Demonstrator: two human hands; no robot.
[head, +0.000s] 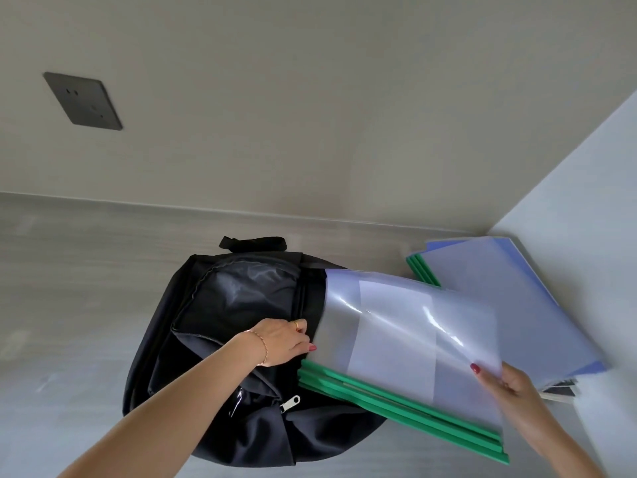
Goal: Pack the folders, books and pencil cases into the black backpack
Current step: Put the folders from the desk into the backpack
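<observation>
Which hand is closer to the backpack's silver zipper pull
Left. The left hand grips the black backpack opening just above the silver zipper pull; the right hand holds the green-spined folders farther right.

A dark wall socket plate (82, 101) is mounted on the beige wall (310, 98); a grey wood-grain surface (69, 288) is seen below.

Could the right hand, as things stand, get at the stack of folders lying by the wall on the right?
Probably not yet: the right hand is holding the green-spined folders half into the black backpack. The stack lies uncovered just beyond, so once that grip is freed, the way looks open.
</observation>
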